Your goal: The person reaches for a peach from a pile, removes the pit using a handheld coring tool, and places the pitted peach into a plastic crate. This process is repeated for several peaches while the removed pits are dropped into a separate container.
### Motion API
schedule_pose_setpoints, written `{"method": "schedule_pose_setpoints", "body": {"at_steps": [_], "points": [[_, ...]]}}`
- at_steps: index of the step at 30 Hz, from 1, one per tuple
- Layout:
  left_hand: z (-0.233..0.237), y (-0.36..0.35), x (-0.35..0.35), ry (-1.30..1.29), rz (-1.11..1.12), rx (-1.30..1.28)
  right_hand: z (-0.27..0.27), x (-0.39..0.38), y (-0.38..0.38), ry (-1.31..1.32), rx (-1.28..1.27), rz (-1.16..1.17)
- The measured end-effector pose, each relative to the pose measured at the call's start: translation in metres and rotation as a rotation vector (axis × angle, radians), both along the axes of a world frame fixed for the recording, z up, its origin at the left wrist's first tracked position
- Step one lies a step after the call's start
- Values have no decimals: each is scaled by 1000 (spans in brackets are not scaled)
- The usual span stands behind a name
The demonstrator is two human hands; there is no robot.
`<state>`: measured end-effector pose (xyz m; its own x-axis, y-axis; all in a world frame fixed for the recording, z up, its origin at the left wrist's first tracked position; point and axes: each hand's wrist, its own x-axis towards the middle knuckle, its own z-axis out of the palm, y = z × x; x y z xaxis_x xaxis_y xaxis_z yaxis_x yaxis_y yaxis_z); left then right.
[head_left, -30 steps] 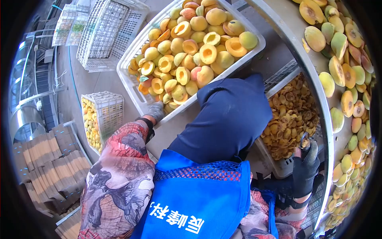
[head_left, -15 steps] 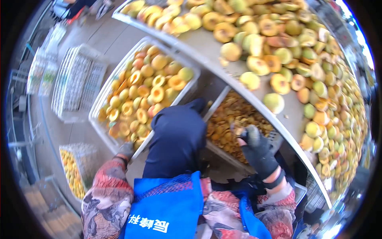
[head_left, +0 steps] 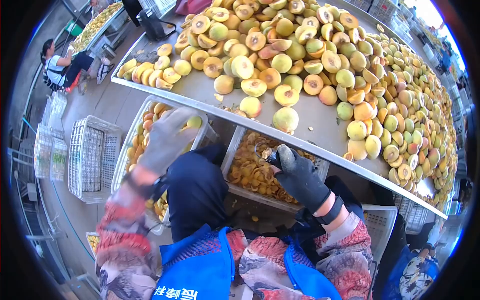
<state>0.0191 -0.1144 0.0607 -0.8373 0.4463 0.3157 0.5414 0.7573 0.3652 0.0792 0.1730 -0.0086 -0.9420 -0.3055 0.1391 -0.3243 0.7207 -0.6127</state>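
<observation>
My left hand (head_left: pixel 167 137), in a grey glove, is blurred above a white crate of halved peaches (head_left: pixel 145 131). Its fingers look stretched out, with nothing visible between them. In a black glove, my right hand (head_left: pixel 302 180) is closed round the dark handle of a pitting tool (head_left: pixel 270 156) with a thin wire loop; pale bits cling near the loop. Below that tool stands a second crate (head_left: pixel 231 159) holding peach scraps (head_left: pixel 250 176). Many cut peaches (head_left: pixel 285 95) are heaped on the metal table (head_left: pixel 190 97) in front of me.
The table's raised edge (head_left: pixel 320 150) runs diagonally beyond both crates. Stacked white crates (head_left: pixel 92 160) stand on the floor at left. A dark flask (head_left: pixel 150 25) is at the table's far corner. Another person (head_left: pixel 57 65) sits far left; a patterned sleeve (head_left: pixel 417 275) shows lower right.
My left hand has left the crate's near rim and moved up and forward over the crate. My right hand still grips the tool above the scraps. The view has shifted, showing more of the table.
</observation>
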Motion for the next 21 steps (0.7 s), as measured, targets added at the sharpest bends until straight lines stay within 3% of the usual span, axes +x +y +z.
{"method": "schedule_pose_setpoints", "body": {"at_steps": [2, 4, 5, 7, 11, 14, 15, 17, 18, 20, 21], "points": [[-28, 44, -43, -48, 21, 68, 0, -3, 4, -19, -4, 0], [-30, 88, -67, -290, 40, -76, 0, -4, 9, -42, -8, 0], [-36, 102, -76, -293, 28, -81, 1, -3, 12, -13, -5, -14], [-57, 120, -91, -464, 204, -182, -2, -3, 15, 11, -10, -40], [-76, 122, -98, -344, 174, -182, -6, -4, 15, 23, -122, -24], [-55, 120, -83, -388, 191, 250, 0, -8, 14, 8, -232, -34], [-54, 118, -84, -389, 178, 239, 3, -8, 14, 45, -319, -25], [-54, 109, -85, -962, 45, 1194, 9, -9, 12, 32, -388, -55], [-51, 111, -78, -967, 41, 1185, 11, -9, 10, 23, -446, -71], [-42, 119, -56, -1170, -349, 1601, 10, -10, 4, 24, -457, -105], [-45, 122, -51, -1175, -351, 1599, 9, -11, 2, 19, -464, -128]]}}
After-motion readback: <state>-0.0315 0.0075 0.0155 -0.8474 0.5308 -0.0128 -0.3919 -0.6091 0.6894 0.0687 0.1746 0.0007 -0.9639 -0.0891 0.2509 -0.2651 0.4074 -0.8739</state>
